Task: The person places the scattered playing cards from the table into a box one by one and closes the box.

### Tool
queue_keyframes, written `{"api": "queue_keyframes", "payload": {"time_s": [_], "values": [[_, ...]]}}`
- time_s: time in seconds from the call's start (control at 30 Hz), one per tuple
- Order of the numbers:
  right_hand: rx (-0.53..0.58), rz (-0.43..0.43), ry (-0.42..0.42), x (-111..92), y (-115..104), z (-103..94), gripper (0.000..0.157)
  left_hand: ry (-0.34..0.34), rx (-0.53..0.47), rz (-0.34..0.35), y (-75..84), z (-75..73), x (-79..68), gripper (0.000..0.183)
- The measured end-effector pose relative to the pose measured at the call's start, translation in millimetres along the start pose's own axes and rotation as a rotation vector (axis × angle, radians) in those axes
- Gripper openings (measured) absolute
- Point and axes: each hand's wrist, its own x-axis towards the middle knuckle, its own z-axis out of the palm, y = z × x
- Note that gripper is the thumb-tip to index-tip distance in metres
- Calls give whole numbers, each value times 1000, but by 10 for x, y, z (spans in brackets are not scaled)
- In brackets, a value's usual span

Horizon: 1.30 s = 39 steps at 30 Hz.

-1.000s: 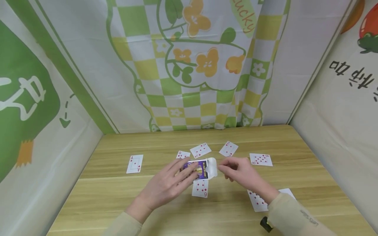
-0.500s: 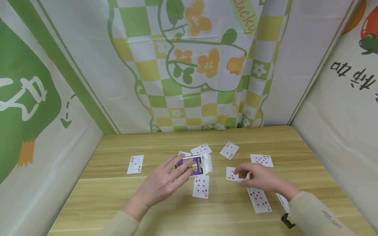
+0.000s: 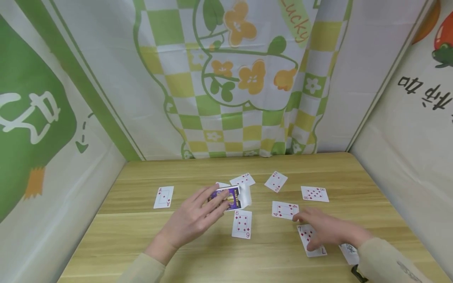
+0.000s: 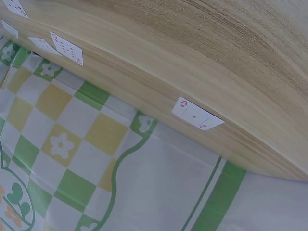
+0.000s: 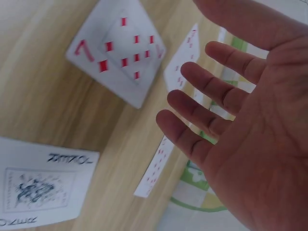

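My left hand holds a purple playing-card box, its fingers laid across the printed face and the thumb hidden. The box's white flap stands out on the right side. My right hand has its fingers spread over the seven of diamonds and grips nothing; the right wrist view shows its bare palm. Just left of its fingertips lies the four of diamonds, face up. A joker lies nearby, partly under the right sleeve in the head view.
More diamond cards lie face up: the ace far left, the six below the box, the three, the two and the eight towards the back. A dark object sits by the right sleeve. Printed curtains enclose the table.
My right hand has moved from beside the box flap to the right, leaving the four of diamonds on the table. The left hand and box have shifted slightly left.
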Motion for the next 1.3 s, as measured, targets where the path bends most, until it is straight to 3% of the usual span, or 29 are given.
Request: {"api": "queue_keyframes", "payload": {"time_s": [0.4,0.6,0.9,1.3], "values": [[-180,-54,58,-156,199,176,88,-3,-2,-8,5,-12,-2,27],[-214,-62,71,-208,231,213,90,-3,-3,-11,10,-14,-14,27],[-189,-7,38,-215,244,239,94,12,2,-9,19,-16,-16,26],[-283,-37,180,-147,298,327,88,8,15,-6,24,-28,9,26]]}}
